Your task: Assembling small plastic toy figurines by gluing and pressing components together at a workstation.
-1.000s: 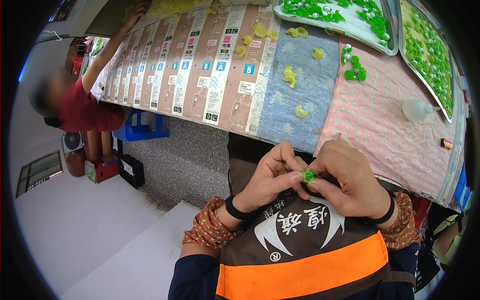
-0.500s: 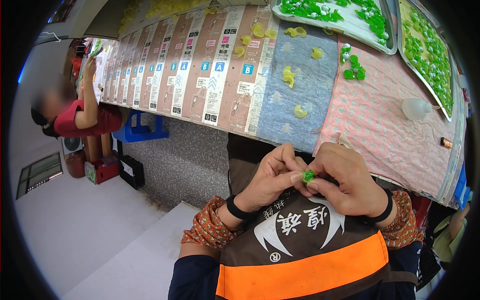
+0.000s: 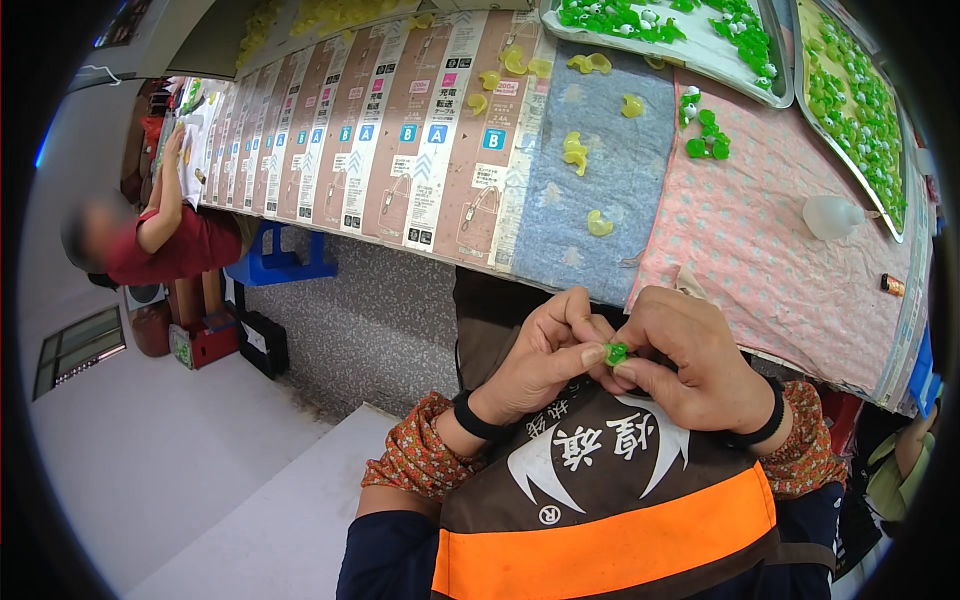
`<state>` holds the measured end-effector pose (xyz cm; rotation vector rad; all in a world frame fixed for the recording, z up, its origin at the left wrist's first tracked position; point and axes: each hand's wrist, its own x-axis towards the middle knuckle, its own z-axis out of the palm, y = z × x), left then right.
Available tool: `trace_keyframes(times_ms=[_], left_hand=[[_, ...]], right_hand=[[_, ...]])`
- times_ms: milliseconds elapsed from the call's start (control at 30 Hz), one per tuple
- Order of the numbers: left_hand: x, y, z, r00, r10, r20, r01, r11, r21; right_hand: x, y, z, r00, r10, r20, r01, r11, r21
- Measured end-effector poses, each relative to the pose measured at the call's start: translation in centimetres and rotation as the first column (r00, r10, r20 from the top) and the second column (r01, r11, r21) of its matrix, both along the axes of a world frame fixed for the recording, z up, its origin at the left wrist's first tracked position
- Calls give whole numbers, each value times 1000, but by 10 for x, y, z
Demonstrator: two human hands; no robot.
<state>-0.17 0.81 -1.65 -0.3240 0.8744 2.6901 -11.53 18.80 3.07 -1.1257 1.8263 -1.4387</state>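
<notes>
- Left hand and right hand are pinching one green piece together, just nearer than the pink cloth.
- It's looking unfinished; similar pieces are filling trays at the cloth's far side, yellow pieces lying left; remaining count unclear.
- The grip's hiding its direction and long axis.

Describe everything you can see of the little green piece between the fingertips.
The green piece is small, bright and shiny, with an uneven, rounded outline; it looks like translucent plastic. The left hand and the right hand pinch it between them, fingertips covering part of it. It is held up in front of the brown apron. Its finer parts and exact tilt are too small to tell.
</notes>
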Motion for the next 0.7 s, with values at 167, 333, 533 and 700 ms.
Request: trace_keyframes(times_ms=[167, 333, 533, 700], left_hand=[[0, 0, -1, 1000, -2, 9, 2, 1000, -5], [1, 0, -1, 1000, -3, -1, 3, 1000, 1], [0, 1, 0, 1000, -2, -4, 2, 1000, 18], [2, 0, -3, 1000, -7, -15, 7, 1000, 8]], right_hand=[[1, 0, -1, 1000, 5, 11, -5, 1000, -3], [1, 0, -1, 1000, 4, 9, -4, 1000, -1], [2, 0, -2, 1000, -2, 17, 2, 1000, 5], [1, 0, -1, 1000, 0, 25, 0, 1000, 2]])
